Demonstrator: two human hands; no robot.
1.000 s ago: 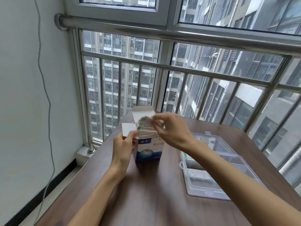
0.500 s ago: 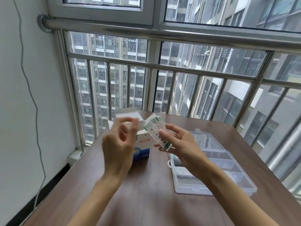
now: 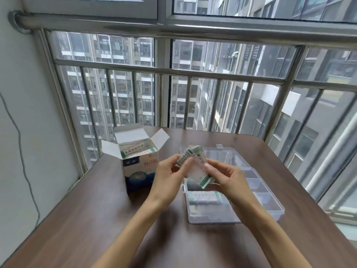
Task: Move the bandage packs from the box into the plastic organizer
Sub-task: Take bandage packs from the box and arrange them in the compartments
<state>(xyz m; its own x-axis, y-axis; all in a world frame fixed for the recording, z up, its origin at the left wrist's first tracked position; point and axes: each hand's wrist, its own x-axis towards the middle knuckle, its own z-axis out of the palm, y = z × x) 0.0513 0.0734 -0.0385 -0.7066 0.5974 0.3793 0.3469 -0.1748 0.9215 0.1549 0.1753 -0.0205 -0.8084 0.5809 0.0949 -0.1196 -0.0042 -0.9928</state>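
An open white and blue box stands on the brown table, its flaps up and several bandage packs showing inside. To its right lies the clear plastic organizer, lid open, with bandage packs in a near left compartment. Above the organizer's left edge both hands hold a small bunch of white and green bandage packs. My left hand pinches the bunch's upper left end, and my right hand grips its lower right part.
A metal window railing runs behind the table's far edge. A white wall with a hanging cable is at the left. Bare tabletop lies in front of the box and organizer.
My left hand has left the box and joined my right hand on the bandage packs. Both hands and the packs moved right, over the organizer. The camera view shifted right.
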